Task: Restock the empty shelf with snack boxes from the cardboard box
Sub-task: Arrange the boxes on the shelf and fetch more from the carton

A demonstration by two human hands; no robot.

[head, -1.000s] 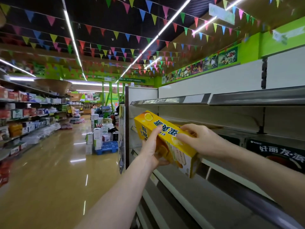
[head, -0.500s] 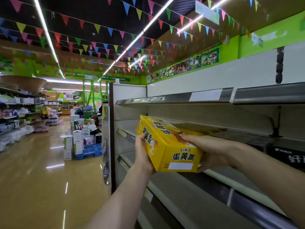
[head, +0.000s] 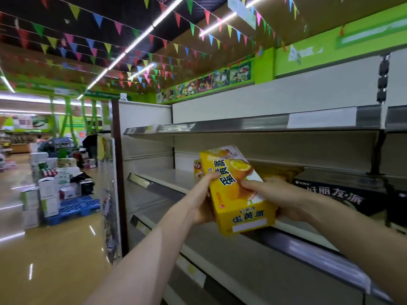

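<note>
Both hands are gripping one yellow snack box [head: 236,190]: left hand [head: 203,200] curling round its left edge, right hand [head: 278,198] wrapping the right side with thumb across the top face. Box is tilting, held in the air just in front of the middle shelf [head: 167,179], not resting on it. More boxes are sitting behind it: yellow boxes [head: 278,171] and a black carton [head: 337,194].

Lit brightly by long white ceiling strips [head: 138,39] running from near right to far left. Mirrored as pale glare streaks on the glossy floor [head: 55,260] at left. Shaded beneath the upper shelf [head: 253,126] and deep in the far recess. Softly blurred all over, worst on the snack box [head: 233,190] print and the far-left stacked stock [head: 50,190]. Bent outward toward the edges, wide-angle fashion.
</note>
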